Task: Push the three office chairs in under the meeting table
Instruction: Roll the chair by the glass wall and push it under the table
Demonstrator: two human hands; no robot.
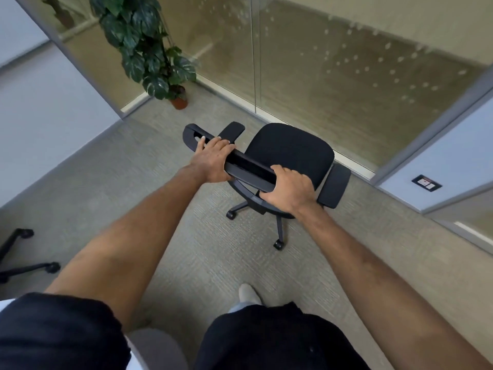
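A black office chair (289, 152) with a fabric seat, two armrests and a wheeled base stands on the carpet in front of me, close to a glass wall. I see it from behind and above. My left hand (212, 158) grips the top edge of its backrest near the left end. My right hand (289, 189) grips the same edge at the right end. The wheeled base of a second chair (24, 259) pokes in at the left edge. No meeting table is in view.
A glass partition (333, 76) runs behind the chair from left to right. A potted plant (152, 52) stands in the corner at the back left. Grey wall panels flank both sides. Open carpet (213, 252) lies between me and the chair.
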